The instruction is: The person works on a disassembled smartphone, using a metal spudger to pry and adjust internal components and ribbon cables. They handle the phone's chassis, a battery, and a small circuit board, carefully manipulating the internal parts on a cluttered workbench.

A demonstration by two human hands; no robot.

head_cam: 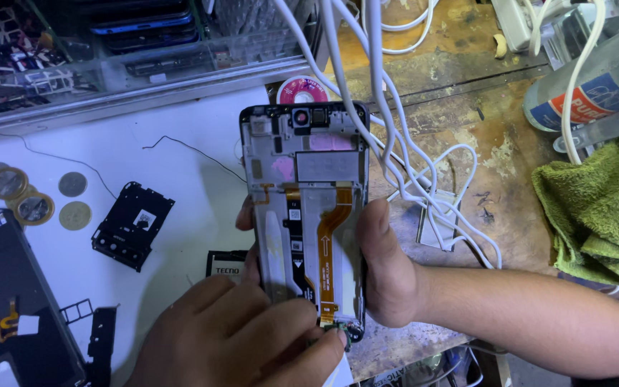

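Opened phone (302, 208) lies lengthwise away; camera end far; right hand (388, 265) holding.

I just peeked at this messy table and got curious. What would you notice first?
First, the opened phone in the middle, its orange ribbon cable and camera bare. The right hand grips its side while the left hand presses at its bottom end. Next, white cables hang down across the worn bench beside it, coins lie on the white mat at left, and a green towel sits at right.
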